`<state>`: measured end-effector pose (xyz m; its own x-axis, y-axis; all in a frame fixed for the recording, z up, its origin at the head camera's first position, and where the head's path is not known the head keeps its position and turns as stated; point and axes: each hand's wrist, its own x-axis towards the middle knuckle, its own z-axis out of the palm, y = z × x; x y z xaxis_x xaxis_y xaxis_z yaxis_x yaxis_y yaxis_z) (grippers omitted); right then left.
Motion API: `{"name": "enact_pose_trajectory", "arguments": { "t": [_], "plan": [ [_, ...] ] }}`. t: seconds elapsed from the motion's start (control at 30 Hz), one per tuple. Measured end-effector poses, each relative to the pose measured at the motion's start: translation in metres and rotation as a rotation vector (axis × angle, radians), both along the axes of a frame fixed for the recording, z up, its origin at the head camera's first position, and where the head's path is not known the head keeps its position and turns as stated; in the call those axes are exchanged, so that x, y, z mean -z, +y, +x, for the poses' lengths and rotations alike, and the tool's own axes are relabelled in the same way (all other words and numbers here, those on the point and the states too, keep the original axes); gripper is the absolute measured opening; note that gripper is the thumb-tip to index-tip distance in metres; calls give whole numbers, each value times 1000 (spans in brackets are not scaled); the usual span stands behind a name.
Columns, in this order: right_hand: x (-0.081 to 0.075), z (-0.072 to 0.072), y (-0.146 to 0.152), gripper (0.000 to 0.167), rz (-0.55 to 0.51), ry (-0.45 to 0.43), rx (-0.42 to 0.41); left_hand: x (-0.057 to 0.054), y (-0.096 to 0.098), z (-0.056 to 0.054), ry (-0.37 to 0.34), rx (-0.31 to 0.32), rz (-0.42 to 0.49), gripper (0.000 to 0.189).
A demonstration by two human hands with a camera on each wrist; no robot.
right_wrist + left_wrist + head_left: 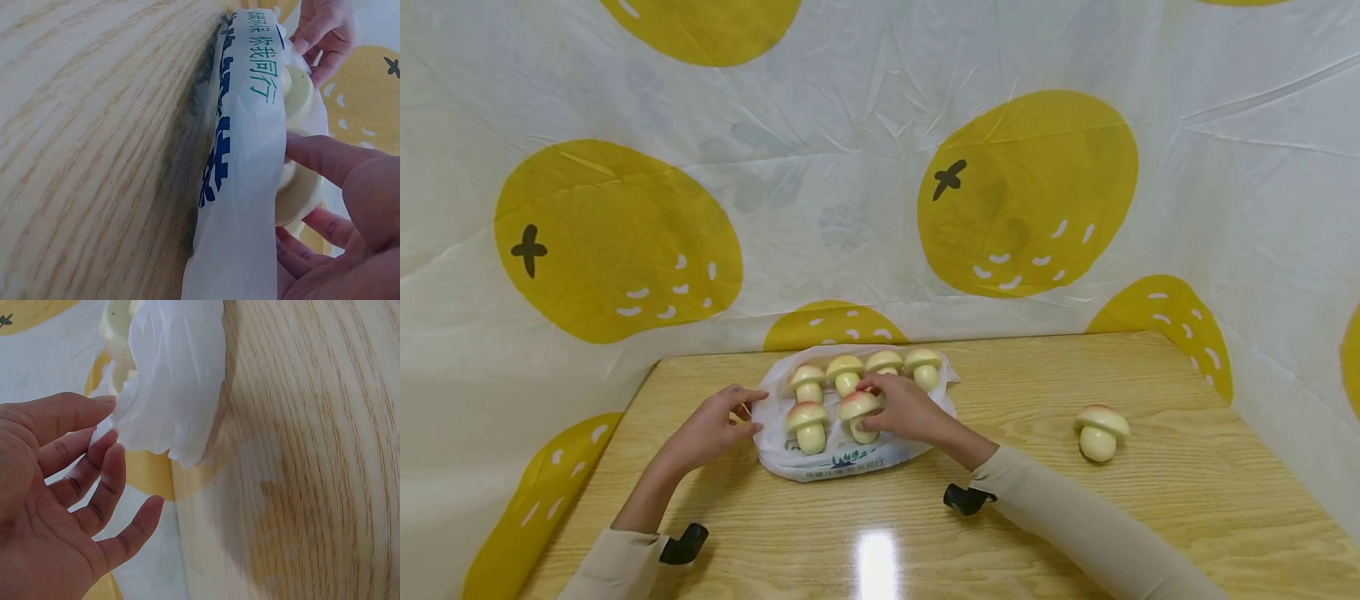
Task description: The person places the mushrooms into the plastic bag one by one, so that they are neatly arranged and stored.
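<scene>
My right hand (904, 408) grips a toy mushroom (857, 406) with a cream stem and pinkish cap, its thumb at the stem and fingers at the cap. This mushroom is at the front of a white plastic bag (771, 462), partly covered by the hand. Beside it on the left is another mushroom (810, 437), and several more form a row (844, 367) behind. At the bag's left edge, my left hand (715, 423) has its thumb and fingers loosely bent and apart. In the left wrist view its fingertips (111, 436) are right at the bag's crumpled rim (169, 406).
A single mushroom (1100, 433) stands apart on the right of the wooden table (1022, 517). Behind the table hangs a white cloth (827, 208) with big yellow fruit prints, which also lines both sides. Dark printing (219, 156) marks the bag's front side.
</scene>
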<state>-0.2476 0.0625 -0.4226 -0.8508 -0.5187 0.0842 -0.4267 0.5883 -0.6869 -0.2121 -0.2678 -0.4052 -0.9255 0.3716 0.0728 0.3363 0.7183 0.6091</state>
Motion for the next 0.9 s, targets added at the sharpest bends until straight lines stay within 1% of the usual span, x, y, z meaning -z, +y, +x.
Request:
{"name": "enact_pose_trajectory", "arguments": {
  "t": [0.23, 0.43, 0.67, 0.9],
  "plan": [
    [-2, 2, -3, 56, -3, -46, 4, 0, 0, 0, 3, 0, 0, 44],
    [-2, 3, -6, 60, -10, -101, 51, 0, 0, 1, 1, -6, 0, 44],
    [-1, 3, -7, 58, 4, -104, 63, 0, -1, 1, 0, -14, 1, 44],
    [-5, 3, -6, 57, -4, -127, 74, 0, -1, 2, 2, -4, 7, 44]
  ]
}}
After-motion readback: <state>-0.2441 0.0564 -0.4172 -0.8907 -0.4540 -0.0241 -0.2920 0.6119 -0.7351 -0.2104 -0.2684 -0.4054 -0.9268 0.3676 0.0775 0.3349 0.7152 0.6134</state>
